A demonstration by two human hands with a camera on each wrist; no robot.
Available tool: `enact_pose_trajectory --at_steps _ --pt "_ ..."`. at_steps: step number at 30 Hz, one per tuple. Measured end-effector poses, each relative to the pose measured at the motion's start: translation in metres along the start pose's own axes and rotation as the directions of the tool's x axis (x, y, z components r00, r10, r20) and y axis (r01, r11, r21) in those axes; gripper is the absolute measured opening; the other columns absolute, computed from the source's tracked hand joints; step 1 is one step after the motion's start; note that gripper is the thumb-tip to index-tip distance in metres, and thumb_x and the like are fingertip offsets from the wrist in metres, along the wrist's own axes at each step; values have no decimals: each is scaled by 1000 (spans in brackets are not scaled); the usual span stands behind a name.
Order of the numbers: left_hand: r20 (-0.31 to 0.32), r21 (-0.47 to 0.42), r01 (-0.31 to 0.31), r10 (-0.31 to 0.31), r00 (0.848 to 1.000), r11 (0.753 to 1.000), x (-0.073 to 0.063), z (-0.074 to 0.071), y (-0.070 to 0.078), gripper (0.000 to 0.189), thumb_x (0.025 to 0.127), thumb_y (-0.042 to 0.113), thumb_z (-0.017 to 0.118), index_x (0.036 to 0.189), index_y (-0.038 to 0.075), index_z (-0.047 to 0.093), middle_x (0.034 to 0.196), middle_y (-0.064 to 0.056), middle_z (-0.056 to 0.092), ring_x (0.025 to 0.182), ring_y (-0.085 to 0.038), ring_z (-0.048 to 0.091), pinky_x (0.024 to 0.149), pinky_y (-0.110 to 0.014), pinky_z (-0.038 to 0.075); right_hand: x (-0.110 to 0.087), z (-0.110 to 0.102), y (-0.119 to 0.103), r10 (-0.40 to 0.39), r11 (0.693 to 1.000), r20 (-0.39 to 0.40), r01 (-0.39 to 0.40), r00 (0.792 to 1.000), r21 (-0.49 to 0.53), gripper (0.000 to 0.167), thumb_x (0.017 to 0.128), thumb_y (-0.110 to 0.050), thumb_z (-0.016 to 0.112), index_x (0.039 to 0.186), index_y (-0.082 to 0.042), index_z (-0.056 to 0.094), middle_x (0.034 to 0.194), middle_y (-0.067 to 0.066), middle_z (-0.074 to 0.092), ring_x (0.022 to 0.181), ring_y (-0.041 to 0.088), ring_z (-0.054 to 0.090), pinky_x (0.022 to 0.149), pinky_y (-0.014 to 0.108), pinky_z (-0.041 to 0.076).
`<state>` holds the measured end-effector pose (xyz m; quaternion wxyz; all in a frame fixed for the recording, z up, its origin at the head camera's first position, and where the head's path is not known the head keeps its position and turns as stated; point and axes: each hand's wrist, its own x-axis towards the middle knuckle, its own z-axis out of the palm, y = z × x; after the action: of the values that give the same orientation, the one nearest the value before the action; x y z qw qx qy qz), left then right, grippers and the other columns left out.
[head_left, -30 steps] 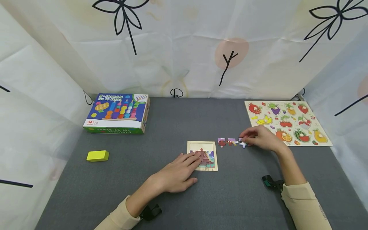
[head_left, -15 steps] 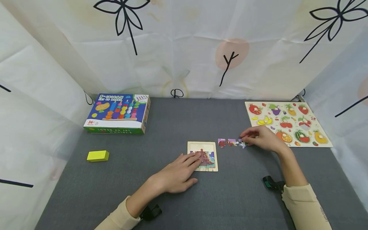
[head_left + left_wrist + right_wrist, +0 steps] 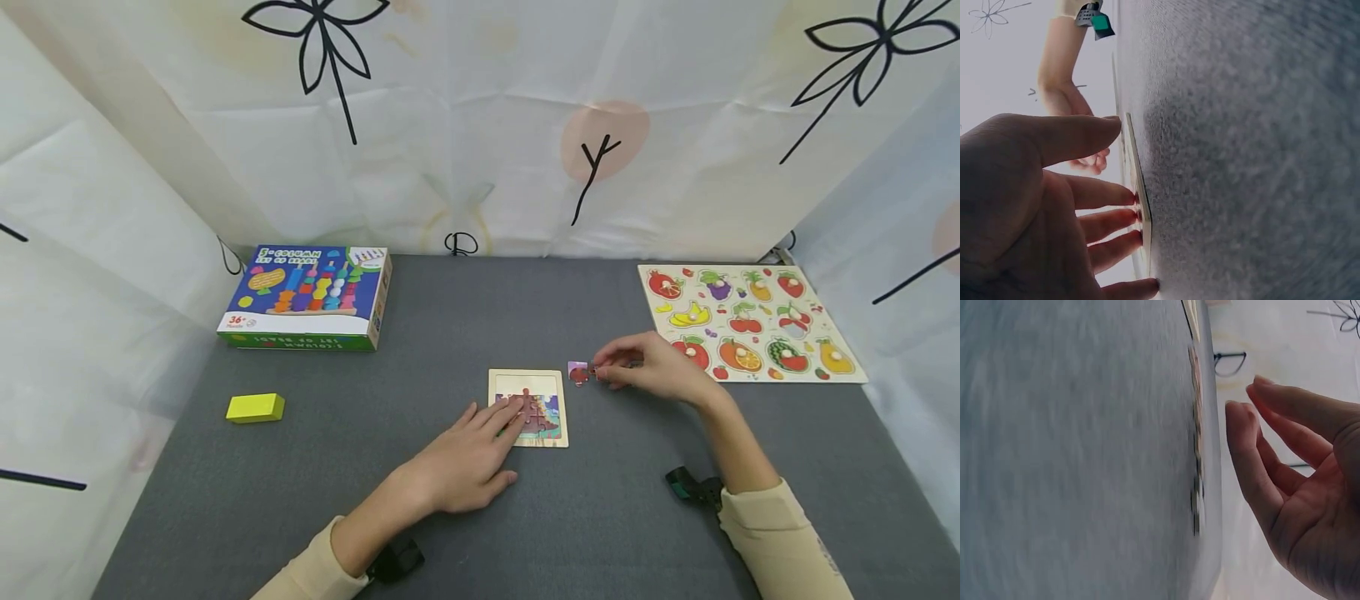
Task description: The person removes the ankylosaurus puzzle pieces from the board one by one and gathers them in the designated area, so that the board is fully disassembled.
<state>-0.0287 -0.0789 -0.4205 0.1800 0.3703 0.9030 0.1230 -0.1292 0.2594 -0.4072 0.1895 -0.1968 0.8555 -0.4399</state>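
Observation:
A small jigsaw in a pale wooden tray (image 3: 527, 379) lies mid-table, its assembled part showing a reddish-brown figure. On its lower left part rest the straight fingers of my left hand (image 3: 463, 467); the left wrist view shows the fingertips touching the tray's edge (image 3: 1141, 194). To the right of the tray lies a loose jigsaw piece (image 3: 577, 372). My right hand (image 3: 652, 367) hovers just right of that piece, hiding most of the other pieces in the row. In the right wrist view, its loosely bent fingers are apart from the row of pieces (image 3: 1197, 425) and hold nothing.
A blue bead-toy box (image 3: 303, 292) stands at the back left, with a yellow block (image 3: 255, 407) in front of it. A fruit puzzle board (image 3: 750, 325) lies at the back right, close behind my right hand. A printed white curtain (image 3: 480, 125) borders the table.
My right hand has moved left along the row, from the rightmost loose piece toward the leftmost one. My left hand stays on the jigsaw.

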Motion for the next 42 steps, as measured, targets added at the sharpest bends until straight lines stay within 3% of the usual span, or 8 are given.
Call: enact_pose_trajectory --at_steps 6,12,19,22,28,42 --pt "3 16 0 0 1000 1000 0 1 4 71 112 40 58 170 6 34 183 -10 21 172 -31 19 134 -59 30 12 17 -6 -57 998 22 56 998 42 15 101 -8 77 113 0 80 104 17 82 83 20 79 78 33 67" --pt "-7 109 28 -28 1000 994 0 4 10 72 111 44 58 170 9 36 181 -10 26 168 -28 28 133 -58 33 24 36 -14 -78 992 83 69 994 102 18 101 -7 75 115 4 78 104 20 80 84 19 77 78 36 67" --pt "35 165 61 -67 997 984 -4 5 21 75 110 50 58 171 12 35 180 -10 27 166 -28 31 132 -59 35 40 55 -29 -164 985 157 154 974 76 15 101 -8 76 113 2 79 95 17 79 76 7 67 71 24 58" --pt "47 183 62 -72 996 981 -6 5 24 77 110 52 58 171 13 34 181 -10 26 167 -28 30 131 -58 37 46 64 -36 -187 982 187 179 964 62 14 102 -10 75 112 -1 79 94 14 79 77 7 66 71 23 56" --pt "36 198 51 -59 998 979 -8 6 24 77 109 51 59 171 12 35 180 -10 28 166 -28 32 130 -55 40 60 77 -46 -172 984 255 157 951 80 14 103 -12 75 111 -2 79 91 14 80 77 17 72 74 24 60" --pt "48 170 48 -56 997 984 -13 -3 25 74 109 49 61 168 10 40 179 -11 28 164 -27 34 129 -52 42 76 88 -56 -108 993 314 117 943 -13 13 102 -11 74 107 -1 82 87 7 80 71 11 68 66 22 57"
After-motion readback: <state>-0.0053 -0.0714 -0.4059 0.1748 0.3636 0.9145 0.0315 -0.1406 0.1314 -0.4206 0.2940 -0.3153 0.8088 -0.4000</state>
